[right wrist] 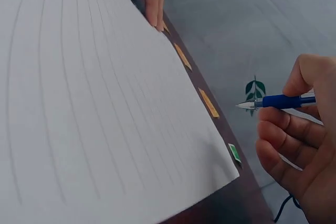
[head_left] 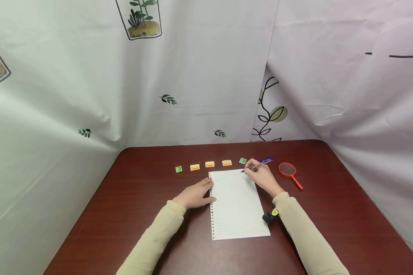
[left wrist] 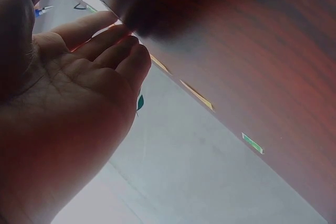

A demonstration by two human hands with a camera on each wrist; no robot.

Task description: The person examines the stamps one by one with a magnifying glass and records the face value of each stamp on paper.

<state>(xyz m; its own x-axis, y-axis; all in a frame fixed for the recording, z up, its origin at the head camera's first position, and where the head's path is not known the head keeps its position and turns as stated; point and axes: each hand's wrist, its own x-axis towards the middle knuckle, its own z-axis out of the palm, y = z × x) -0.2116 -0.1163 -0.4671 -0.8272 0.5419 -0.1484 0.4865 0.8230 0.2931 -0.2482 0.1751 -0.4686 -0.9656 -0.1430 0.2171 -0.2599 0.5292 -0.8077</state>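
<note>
Dark red-brown table (head_left: 124, 191) with wood grain, ruled white sheet (head_left: 237, 206) punched along its left edge, three orange cards (head_left: 209, 164) in a row between two green cards (head_left: 178, 169) beyond it, red magnifying glass (head_left: 292, 176) at right.

Ballpoint pen (head_left: 261, 163) slanting by a ruled loose-leaf sheet (head_left: 239, 214).
Your right hand (head_left: 260, 176) is pinching the blue-and-clear pen, its tip pointing near the sheet's top edge; the white page is lying flat, faintly marked at upper left, your left hand (head_left: 194, 194) touching its punched edge.
</note>
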